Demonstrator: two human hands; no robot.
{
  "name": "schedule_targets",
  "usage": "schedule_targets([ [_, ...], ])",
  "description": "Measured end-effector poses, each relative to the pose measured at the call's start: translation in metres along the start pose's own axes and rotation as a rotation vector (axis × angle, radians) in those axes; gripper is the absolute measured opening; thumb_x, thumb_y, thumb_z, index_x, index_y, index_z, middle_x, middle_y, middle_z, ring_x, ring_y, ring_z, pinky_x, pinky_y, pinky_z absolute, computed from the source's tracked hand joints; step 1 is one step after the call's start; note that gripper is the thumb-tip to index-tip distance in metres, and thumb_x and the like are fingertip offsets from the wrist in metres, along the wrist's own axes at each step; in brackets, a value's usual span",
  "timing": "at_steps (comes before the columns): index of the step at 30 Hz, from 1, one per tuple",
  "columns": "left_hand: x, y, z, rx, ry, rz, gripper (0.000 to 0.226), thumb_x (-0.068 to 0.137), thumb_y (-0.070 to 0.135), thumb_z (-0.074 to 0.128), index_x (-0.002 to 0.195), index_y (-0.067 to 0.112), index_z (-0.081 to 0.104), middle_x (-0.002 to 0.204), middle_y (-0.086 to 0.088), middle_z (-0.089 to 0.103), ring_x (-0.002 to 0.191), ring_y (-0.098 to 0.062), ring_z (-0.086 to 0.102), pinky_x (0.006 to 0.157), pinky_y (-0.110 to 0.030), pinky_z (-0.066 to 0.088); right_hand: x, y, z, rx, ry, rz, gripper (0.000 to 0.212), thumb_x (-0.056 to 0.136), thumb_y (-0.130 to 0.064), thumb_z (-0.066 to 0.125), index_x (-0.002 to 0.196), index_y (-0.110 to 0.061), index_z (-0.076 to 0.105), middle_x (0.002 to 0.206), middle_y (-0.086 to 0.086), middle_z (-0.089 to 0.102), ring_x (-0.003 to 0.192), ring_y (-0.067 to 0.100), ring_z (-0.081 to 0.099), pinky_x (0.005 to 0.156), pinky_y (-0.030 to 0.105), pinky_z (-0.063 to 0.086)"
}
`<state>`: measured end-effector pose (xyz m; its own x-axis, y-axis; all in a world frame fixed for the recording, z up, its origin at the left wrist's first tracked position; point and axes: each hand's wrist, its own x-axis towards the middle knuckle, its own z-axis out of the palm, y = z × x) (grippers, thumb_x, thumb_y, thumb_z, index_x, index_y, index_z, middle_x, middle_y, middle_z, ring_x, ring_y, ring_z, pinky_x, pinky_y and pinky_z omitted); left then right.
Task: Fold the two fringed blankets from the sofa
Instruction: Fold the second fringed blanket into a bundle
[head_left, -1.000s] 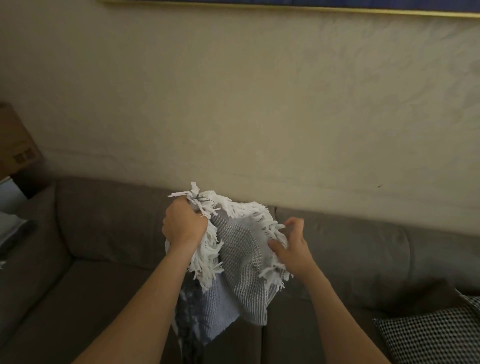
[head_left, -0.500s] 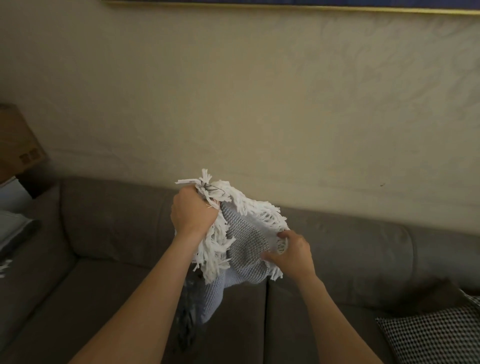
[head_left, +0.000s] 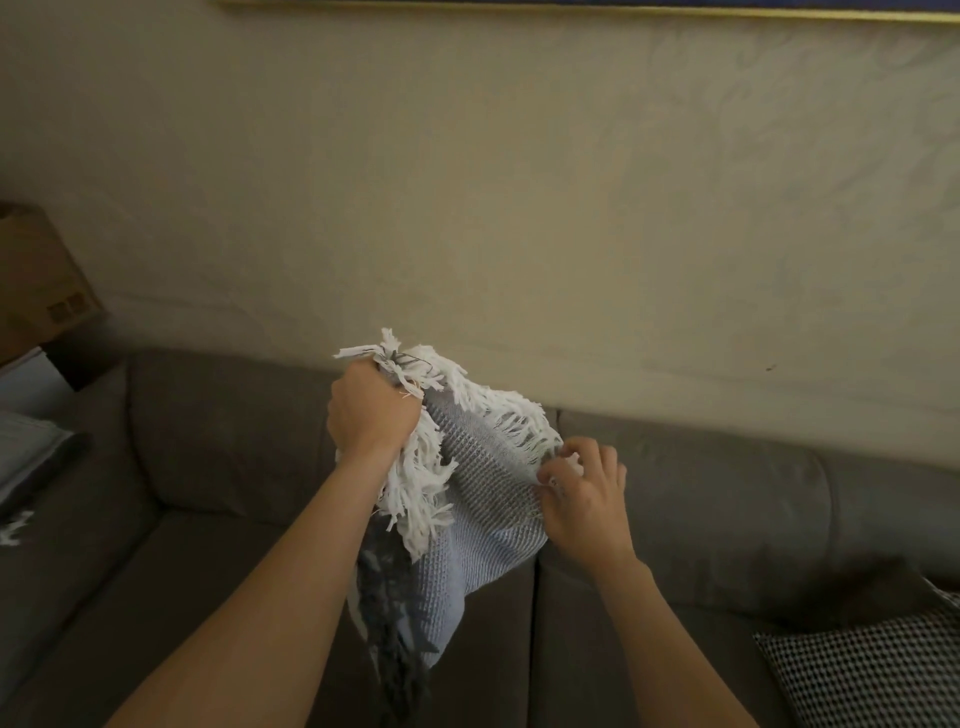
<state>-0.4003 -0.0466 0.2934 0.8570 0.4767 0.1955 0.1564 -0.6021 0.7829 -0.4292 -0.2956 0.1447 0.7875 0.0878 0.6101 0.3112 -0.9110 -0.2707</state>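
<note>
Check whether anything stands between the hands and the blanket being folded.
Nothing visible does. The left hand grips the blanket by its bunched fringe, and the right hand pinches its edge. It hangs in front of the sofa.

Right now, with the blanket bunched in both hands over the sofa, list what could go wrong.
1. The left hand grips a wad of white fringe rather than one clean corner, so the blanket may fold unevenly.
2. The right hand pinches only a small bit of edge; it could slip and drop the cloth onto the sofa.
3. The lower part hangs twisted, so the dark fringe may tangle.
</note>
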Motion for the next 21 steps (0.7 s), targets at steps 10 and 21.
schedule_targets([
  [10, -0.005, -0.005, 0.008, 0.037, -0.034, -0.047, 0.016, 0.087, 0.03, 0.075, 0.08, 0.022, 0.063, 0.087, -0.005, 0.067, 0.093, -0.042, 0.07, 0.077, -0.044, 0.055, 0.004, -0.002, 0.0, 0.626, -0.701, 0.352, 0.011, 0.098, -0.019, 0.065, 0.103, -0.027, 0.06, 0.073, -0.003, 0.062, 0.061, 0.008, 0.05, 0.063, 0.029, 0.047],
  [21, -0.002, -0.015, 0.009, 0.159, -0.017, 0.04, 0.008, 0.09, 0.017, 0.068, 0.082, 0.02, 0.065, 0.098, -0.013, 0.073, 0.094, -0.046, 0.069, 0.07, -0.04, 0.047, 0.014, -0.001, 0.002, -0.437, -0.806, -0.002, 0.027, 0.093, -0.024, 0.053, 0.115, -0.022, 0.068, 0.125, 0.002, 0.065, 0.128, 0.031, 0.048, 0.104, 0.049, 0.033],
])
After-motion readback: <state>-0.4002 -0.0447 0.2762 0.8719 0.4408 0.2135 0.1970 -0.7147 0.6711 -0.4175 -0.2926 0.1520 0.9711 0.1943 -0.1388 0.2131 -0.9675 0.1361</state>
